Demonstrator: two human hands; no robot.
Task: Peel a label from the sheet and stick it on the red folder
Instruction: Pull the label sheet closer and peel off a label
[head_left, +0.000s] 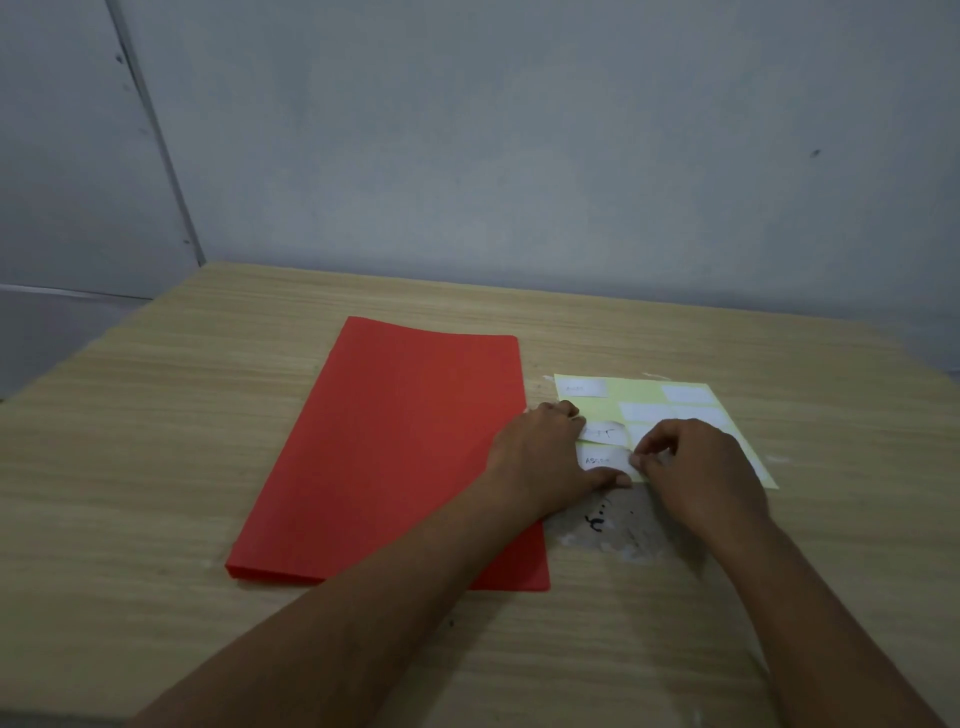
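2 hands (540, 447) (691, 457) on label sheet (639, 387) beside red folder (395, 447).

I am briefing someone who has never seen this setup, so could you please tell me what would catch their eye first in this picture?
The red folder stands out first, lying flat and closed in the middle of the wooden table. Just to its right lies a pale yellow label sheet with several white labels. There the left hand presses on the sheet's near left part while the right hand picks at the edge of a written label.
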